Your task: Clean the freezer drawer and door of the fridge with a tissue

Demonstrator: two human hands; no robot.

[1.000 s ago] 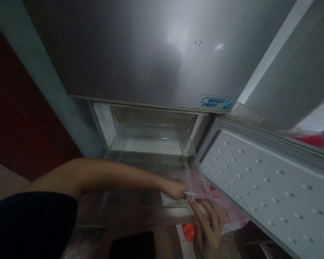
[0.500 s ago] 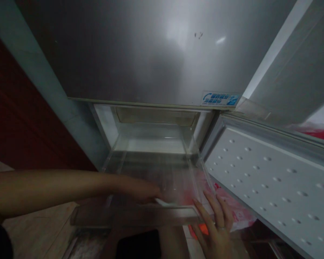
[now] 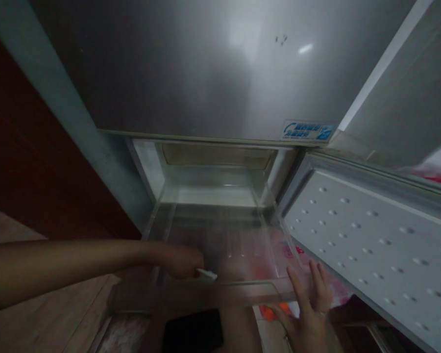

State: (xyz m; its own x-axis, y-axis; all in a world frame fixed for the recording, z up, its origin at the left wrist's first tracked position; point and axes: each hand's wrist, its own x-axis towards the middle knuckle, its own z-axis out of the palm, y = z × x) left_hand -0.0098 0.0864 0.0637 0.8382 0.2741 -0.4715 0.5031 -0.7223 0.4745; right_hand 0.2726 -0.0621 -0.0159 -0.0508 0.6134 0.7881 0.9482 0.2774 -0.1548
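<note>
A clear plastic freezer drawer (image 3: 202,294) is pulled out of the lower fridge compartment. Inside it, near the front wall, my left hand (image 3: 183,260) is closed around a small white wipe (image 3: 208,274); whether it is paper or cloth I cannot tell. At the drawer's front right corner is my right hand (image 3: 308,304), fingers stretched and spread, with the thumb low by the front panel. How firmly it touches the corner I cannot tell.
The lower fridge door (image 3: 371,255) stands open on the right. Above the drawer is the closed grey upper door (image 3: 191,73). A pink plastic bag (image 3: 340,289) lies below the drawer's right side. A black phone-like rectangle (image 3: 193,331) is at the bottom.
My left hand has moved left along the drawer's front with the white wipe. My right hand has shifted slightly right, its fingers more spread. The view has shifted slightly.
</note>
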